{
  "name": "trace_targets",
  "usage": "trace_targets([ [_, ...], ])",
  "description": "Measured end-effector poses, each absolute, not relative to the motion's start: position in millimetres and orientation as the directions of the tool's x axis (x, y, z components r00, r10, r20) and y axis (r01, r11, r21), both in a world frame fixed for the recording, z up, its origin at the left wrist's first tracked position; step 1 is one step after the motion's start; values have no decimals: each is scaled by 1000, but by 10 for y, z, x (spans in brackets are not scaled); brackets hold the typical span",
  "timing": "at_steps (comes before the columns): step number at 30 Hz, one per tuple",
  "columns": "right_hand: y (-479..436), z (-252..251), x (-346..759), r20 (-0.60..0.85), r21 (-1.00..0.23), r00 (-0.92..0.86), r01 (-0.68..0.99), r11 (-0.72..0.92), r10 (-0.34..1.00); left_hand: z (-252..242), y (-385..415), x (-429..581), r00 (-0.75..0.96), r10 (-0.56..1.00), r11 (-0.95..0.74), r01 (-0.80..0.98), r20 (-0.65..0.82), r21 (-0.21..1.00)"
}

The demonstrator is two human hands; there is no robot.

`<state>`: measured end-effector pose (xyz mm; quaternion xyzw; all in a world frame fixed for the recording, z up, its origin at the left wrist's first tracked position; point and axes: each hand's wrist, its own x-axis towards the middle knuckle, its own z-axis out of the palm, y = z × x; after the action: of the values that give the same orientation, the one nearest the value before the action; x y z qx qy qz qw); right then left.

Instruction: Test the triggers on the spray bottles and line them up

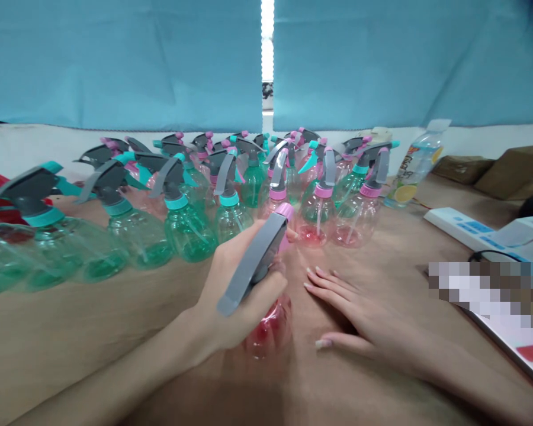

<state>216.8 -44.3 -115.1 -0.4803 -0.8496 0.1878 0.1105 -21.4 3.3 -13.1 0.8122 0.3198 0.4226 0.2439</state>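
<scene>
My left hand [244, 284] is wrapped round the neck of a pink spray bottle [270, 331] with a grey trigger head and a pink nozzle. The fingers cover its collar, and the clear pink body shows below them. To its right, my right hand [342, 307] rests low over the table with fingers stretched out and nothing in them. Just beyond stand other pink spray bottles [313, 222]. Green spray bottles [189, 231] with turquoise collars form a row to the left of my left hand.
More green and pink spray bottles crowd the back of the wooden table [160, 331]. A drink bottle [415, 165] stands at back right, near brown boxes [510, 171]. A white power strip [466, 228] and a partly blurred flat item [506, 325] lie on the right. Blue curtains [124, 65] hang behind.
</scene>
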Motion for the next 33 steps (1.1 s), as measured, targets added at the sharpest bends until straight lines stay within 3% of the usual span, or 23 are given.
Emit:
trace_targets([
  [33,-444,-1199,2192,66,-447,-526,744,496,848,-124,-15,-193,431,775,-598,269,461,755],
])
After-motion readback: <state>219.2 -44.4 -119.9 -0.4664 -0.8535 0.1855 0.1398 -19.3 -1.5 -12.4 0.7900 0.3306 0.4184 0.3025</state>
